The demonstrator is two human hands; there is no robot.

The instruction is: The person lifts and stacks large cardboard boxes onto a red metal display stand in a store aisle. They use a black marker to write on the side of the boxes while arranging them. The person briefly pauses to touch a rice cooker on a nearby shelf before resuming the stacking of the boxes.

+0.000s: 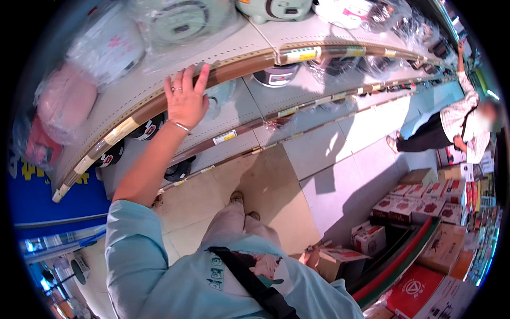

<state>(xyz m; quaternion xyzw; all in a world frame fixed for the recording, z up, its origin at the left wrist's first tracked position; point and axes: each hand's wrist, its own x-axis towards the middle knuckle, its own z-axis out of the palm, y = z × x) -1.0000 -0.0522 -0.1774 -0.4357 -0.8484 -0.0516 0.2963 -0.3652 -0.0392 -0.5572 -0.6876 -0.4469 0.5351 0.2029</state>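
My left hand (186, 97), with a ring and a bracelet, rests with fingers spread on the brown front edge (239, 69) of a white perforated shelf. Behind it on that shelf stand rice cookers in clear plastic: a pale green one (181, 20), a white one with pink flowers (109, 48) and a pink one (67, 101). My right hand (312, 255) is low in front of my body, partly hidden, beside a brown cardboard box (338, 265); whether it holds something there is unclear.
Lower shelves hold a dark cooker (277, 75) and black appliances (179, 169). Red and white boxes (414, 199) are stacked at the right, by a red and green curved edge (410, 259). Another person (458, 123) stands farther along the tiled aisle, one arm raised to the shelving.
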